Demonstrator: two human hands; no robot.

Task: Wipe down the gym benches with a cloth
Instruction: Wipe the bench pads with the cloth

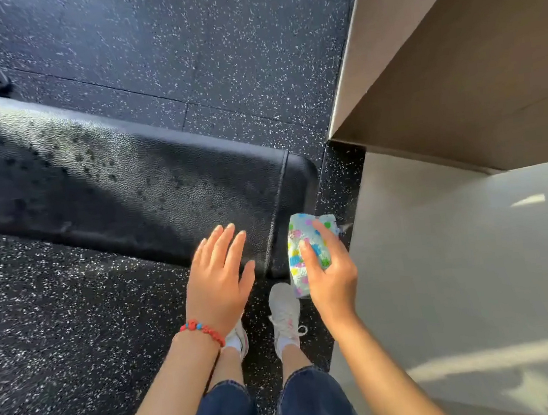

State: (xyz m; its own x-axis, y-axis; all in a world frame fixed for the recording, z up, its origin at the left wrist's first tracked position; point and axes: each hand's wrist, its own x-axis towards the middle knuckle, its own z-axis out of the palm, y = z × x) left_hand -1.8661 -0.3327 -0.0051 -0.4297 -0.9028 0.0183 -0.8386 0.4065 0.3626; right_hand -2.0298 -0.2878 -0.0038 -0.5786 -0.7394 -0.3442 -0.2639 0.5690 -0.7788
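At the end of a black padded bench (117, 178), I stand with my right hand (330, 269) gripping a folded cloth (300, 249), pale blue with coloured dots, thumb and fingers curled round it. The cloth hangs just off the bench's rounded end, beside the corner and above my right shoe (284, 313); whether it touches the padding I cannot tell. My left hand (219, 276) is spread flat, fingers straight and holding nothing, over the bench's near edge by the stitched seam; a red bead bracelet (202, 331) circles that wrist. Dark wet spots dot the bench top to the left, where sunlight falls across it. The bench runs away to the left edge of the view, its near long side bordered by black speckled floor (55, 320), with more of the same floor beyond its far side. To the right a beige wall (455, 64) juts out to a corner close to the bench's end, leaving only a narrow strip of floor between them, and pale grey flooring (463, 270) begins just right of my feet
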